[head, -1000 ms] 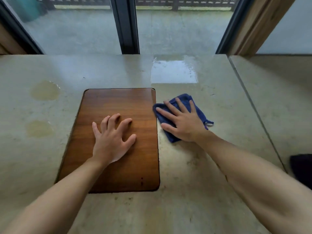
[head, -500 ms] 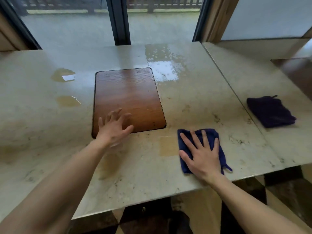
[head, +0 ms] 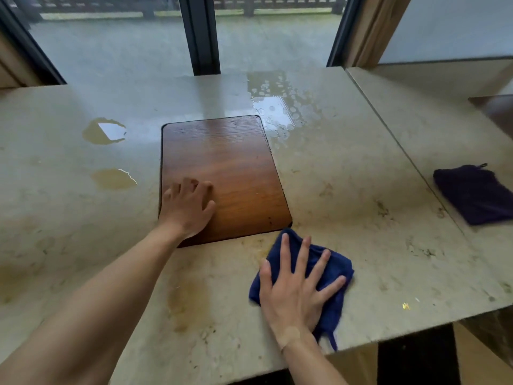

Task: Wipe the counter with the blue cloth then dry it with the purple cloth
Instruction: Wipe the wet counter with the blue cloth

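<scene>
Blue cloth [head: 330, 276] lies bunched near the front edge of the pale stone desk [head: 347, 195], with the right hand [head: 297, 290] pressed flat on top of it, fingers straight and spread apart. Just beyond it, toward the middle of the desk, a brown wooden board [head: 230, 162] sits in the desk surface; the left hand [head: 188, 207] rests on the board's front left corner, fingers relaxed and holding nothing. The purple cloth [head: 474, 193] lies folded at the right edge, well apart from both hands. Two small puddles [head: 107, 132] sit toward the left side, and a wet patch [head: 280, 107] shines at the back edge by the window [head: 125, 43].
</scene>
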`<action>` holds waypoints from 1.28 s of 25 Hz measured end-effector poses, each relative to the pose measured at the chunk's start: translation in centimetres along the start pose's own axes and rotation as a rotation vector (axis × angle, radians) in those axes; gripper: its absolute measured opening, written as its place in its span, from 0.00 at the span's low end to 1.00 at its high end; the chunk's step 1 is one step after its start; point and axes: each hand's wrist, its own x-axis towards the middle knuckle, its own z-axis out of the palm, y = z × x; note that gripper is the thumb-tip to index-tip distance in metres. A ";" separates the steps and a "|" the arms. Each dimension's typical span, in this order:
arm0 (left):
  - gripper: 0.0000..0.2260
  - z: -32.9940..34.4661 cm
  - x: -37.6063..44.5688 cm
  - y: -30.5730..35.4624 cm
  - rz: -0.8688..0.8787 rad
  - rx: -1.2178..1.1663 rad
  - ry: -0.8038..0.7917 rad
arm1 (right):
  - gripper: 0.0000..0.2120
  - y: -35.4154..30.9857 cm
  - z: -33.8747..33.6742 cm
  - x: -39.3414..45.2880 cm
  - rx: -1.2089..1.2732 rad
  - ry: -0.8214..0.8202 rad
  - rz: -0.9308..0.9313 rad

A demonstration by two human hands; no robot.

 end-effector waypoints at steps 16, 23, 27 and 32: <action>0.25 0.1 6.5 -3.5 0.175 0.040 0.011 | 0.30 -12.5 -1.4 33.4 -0.071 -0.125 -0.170; 0.27 0.6 6.8 -3.7 0.219 0.020 0.068 | 0.30 -21.3 -1.6 51.6 -0.087 -0.142 -0.361; 0.28 1.2 6.9 -4.0 0.225 0.020 0.084 | 0.30 -24.6 -1.2 56.4 -0.135 -0.173 -0.501; 0.28 0.8 6.4 -4.0 0.082 0.004 0.121 | 0.28 -24.3 -1.3 56.4 -0.192 -0.185 -0.739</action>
